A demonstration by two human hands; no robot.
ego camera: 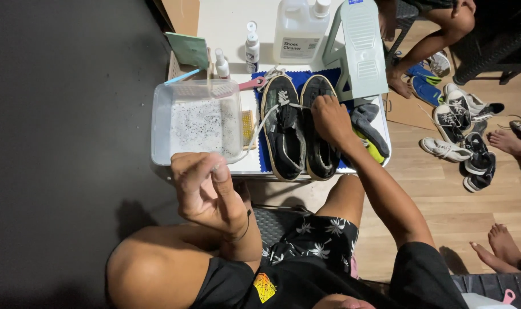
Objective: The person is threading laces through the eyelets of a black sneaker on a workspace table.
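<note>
Two canvas shoes [297,129], white lace [259,129] between hands.

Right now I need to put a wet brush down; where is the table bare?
Bare white tabletop lies behind the clear plastic tub, left of the spray bottles. The blue cloth is crowded by two black shoes.

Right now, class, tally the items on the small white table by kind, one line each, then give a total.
Black shoes: 2, one beside the other, which the right hand presses
Small spray bottles: 2
Large cleaner jug: 1
Clear plastic tub: 1
Blue cloth: 1
The left hand pinches a white lace.
Total: 7
</note>
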